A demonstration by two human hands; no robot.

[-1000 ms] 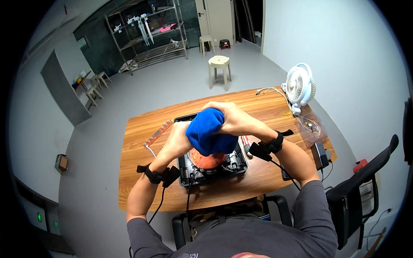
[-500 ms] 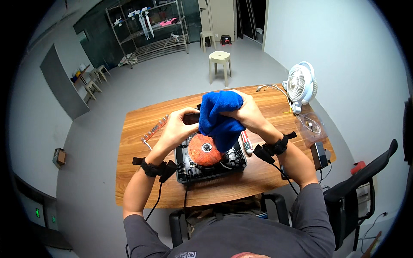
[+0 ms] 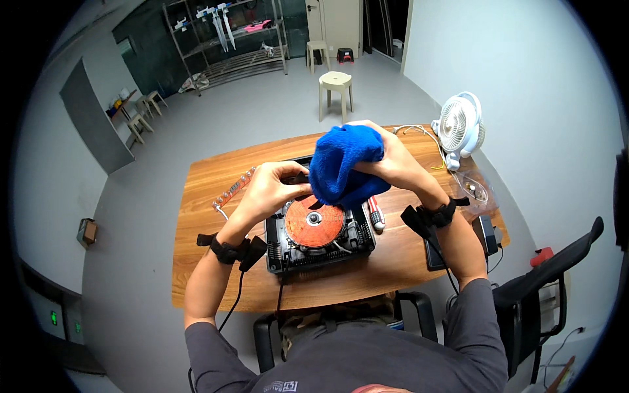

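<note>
My right hand (image 3: 401,162) grips a bunched blue cloth (image 3: 347,164) above the table. The cloth touches a dark, thin piece (image 3: 302,178) that my left hand (image 3: 270,191) pinches between thumb and fingers; most of the piece is hidden behind the cloth, so its kind is unclear. Below both hands lies an opened appliance with a black housing (image 3: 278,261), resembling an induction cooker. A round orange-red coil (image 3: 308,229) with a metal hub sits in it, with wires and dark parts around it.
On the wooden table (image 3: 216,268), a power strip (image 3: 234,188) lies left of the appliance and a red-and-white handled tool (image 3: 376,213) right of it. A white fan (image 3: 457,126), a clear plastic bag (image 3: 477,195) and a black box (image 3: 485,234) stand along the right side. Cords run from both wrist straps.
My right hand and the blue cloth have moved slightly up and right. The cloth is bunched differently, uncovering more of the coil. My left hand keeps its pinch on the dark piece.
</note>
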